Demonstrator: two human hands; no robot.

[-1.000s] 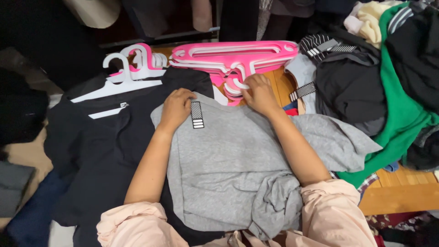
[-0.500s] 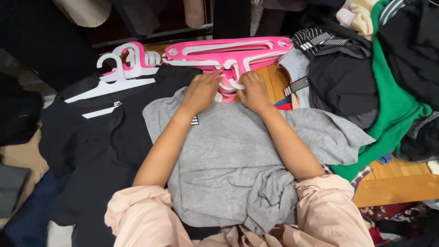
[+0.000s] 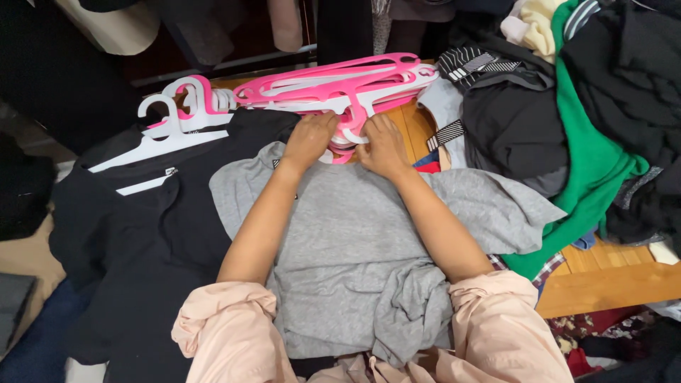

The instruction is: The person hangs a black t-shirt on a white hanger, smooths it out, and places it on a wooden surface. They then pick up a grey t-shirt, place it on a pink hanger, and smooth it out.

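Head view: left hand (image 3: 310, 140) and right hand (image 3: 383, 144) both close fingers on the pink hanger (image 3: 333, 92) at the grey T-shirt (image 3: 355, 234) collar. Best to keep the neckline spread and feed one hanger shoulder in first.

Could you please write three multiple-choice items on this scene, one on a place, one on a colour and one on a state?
1. Where do both hands rest?
A. at the neck of the grey shirt, on the pink hangers
B. on the green garment
C. on the wooden edge

2. What colour is the hanger lying on the black garment?
A. pink
B. white
C. green

3. How does the grey shirt lie?
A. hung up
B. rolled up
C. spread flat, hem bunched

Answers:
1 A: the left hand and right hand touch the hanger hooks.
2 B: the white hanger lies on the black cloth.
3 C: it lies open under both forearms.
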